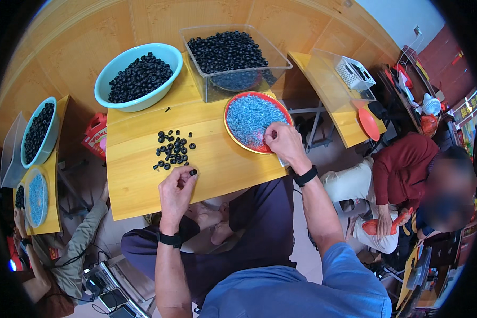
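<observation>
At the table's near edge, my left hand (pixel 175 192) pinches a small black cylindrical part (pixel 193 172) between thumb and fingers. My right hand (pixel 286 142) reaches over the right side of a red plate (pixel 229 133) with a yellow rim. Its fingers are closed in a pinch at the heap of small shiny bluish pieces (pixel 253 115) on the plate; whatever they grip is hidden. A loose cluster of black parts (pixel 172 149) lies on the yellow table (pixel 135 183) beyond my left hand.
Behind stand a light-blue basin (pixel 102 85) and a clear plastic box (pixel 212 90), both holding many black parts. One tiny dark piece (pixel 167 109) lies apart. Similar tables flank mine. A person (pixel 403 169) in dark red sits at right; another person's arm (pixel 34 259) shows at left.
</observation>
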A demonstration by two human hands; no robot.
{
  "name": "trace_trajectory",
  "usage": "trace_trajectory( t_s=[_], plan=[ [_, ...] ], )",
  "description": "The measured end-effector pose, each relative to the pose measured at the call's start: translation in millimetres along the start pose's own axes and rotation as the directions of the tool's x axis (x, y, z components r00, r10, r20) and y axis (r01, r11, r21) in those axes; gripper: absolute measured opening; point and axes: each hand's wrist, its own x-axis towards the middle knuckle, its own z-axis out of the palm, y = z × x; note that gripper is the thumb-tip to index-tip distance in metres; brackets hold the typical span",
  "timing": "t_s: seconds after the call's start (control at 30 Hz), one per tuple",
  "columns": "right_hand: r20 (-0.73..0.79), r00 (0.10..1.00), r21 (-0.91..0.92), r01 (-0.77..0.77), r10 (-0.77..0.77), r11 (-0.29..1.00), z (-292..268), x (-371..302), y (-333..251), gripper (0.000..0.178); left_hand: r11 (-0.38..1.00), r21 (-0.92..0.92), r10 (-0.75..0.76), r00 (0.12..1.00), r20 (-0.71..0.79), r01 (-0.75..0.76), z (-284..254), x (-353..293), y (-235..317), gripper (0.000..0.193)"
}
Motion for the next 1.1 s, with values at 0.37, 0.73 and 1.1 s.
trace_trajectory(
  t_s=[0.37, 0.73, 1.1],
  plan=[
    [0.118, 0.989, 0.02, -0.088, 0.085, 0.996, -11, 1, 11, 0.01, 1.0, -0.012, 0.007, 1.0, 0.006, -0.007, 0, 0, 0, 0.016],
    [0.077, 0.996, 0.01, -0.044, 0.044, 0.999, -3, 2, -1, 0.011, 1.0, -0.009, 0.023, 1.0, 0.01, -0.023, 1, 1, 0, 0.016],
    [-0.005, 0.984, 0.386, -0.161, 0.177, 0.908, -10, 6, 12, 0.012, 1.0, -0.003, 0.01, 1.0, 0.023, -0.01, -1, 1, 3, 0.015]
  ],
)
